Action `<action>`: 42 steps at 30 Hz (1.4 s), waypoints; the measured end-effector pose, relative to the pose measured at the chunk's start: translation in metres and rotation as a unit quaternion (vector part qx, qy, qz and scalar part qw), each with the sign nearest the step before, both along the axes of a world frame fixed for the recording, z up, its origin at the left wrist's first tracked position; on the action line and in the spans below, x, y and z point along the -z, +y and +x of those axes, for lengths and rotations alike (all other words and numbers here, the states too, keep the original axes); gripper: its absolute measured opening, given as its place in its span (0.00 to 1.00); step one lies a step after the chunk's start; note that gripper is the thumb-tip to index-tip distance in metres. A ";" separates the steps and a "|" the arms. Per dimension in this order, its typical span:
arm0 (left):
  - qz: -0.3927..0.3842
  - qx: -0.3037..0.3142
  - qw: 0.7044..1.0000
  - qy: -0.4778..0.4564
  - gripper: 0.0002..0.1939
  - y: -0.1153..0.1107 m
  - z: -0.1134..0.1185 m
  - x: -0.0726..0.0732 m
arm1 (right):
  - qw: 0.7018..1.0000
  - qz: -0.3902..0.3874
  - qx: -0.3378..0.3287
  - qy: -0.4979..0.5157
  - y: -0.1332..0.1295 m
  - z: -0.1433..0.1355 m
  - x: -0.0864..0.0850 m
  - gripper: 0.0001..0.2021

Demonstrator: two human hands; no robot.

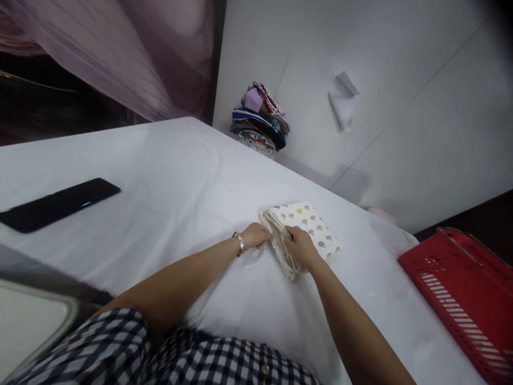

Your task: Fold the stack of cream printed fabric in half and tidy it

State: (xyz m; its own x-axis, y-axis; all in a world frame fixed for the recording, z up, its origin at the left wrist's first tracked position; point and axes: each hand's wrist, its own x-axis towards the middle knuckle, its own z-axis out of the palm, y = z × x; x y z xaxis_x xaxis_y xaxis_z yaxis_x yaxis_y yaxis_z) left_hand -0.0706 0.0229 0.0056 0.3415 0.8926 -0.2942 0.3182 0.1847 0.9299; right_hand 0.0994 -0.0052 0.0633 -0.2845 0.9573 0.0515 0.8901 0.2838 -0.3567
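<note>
Right of the frame's centre, the right hand (pixel 301 247) grips the folded layers of a patterned cloth (pixel 310 216); the left hand (pixel 255 235) touches its edge, grip unclear. Folding seems in hand; the next move calls for even layers.

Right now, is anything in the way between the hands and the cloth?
Nothing visible: the left hand is at the cloth's folded edge, and the right hand grasps its folds. The phone and basket lie well aside.
</note>
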 end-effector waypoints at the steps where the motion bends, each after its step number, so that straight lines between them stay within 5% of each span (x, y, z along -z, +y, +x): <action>1: 0.005 -0.006 1.000 -0.001 0.18 -0.001 0.001 0.000 | 1.000 0.000 -0.002 0.002 0.000 0.000 0.000 0.05; 12: -0.040 -0.092 0.986 -0.134 0.10 -0.015 0.018 -0.007 | 1.000 -0.013 0.001 0.002 -0.001 -0.002 0.000 0.05; 27: -0.032 -0.111 0.986 -0.124 0.08 -0.016 0.026 -0.005 | 1.000 0.000 0.006 -0.030 -0.006 -0.010 0.003 0.07; 42: -0.170 -0.108 0.944 -0.263 0.20 -0.012 0.021 -0.024 | 0.990 0.052 0.034 -0.125 -0.023 -0.025 0.006 0.17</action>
State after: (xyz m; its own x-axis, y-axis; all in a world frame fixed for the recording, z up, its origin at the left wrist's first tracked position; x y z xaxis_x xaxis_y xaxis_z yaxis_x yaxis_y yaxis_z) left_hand -0.0498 0.0112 0.0294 0.3411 0.8430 -0.4160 -0.2494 0.5078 0.8246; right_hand 0.0746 -0.0280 0.0576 -0.2363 0.9677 0.0874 0.9652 0.2441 -0.0937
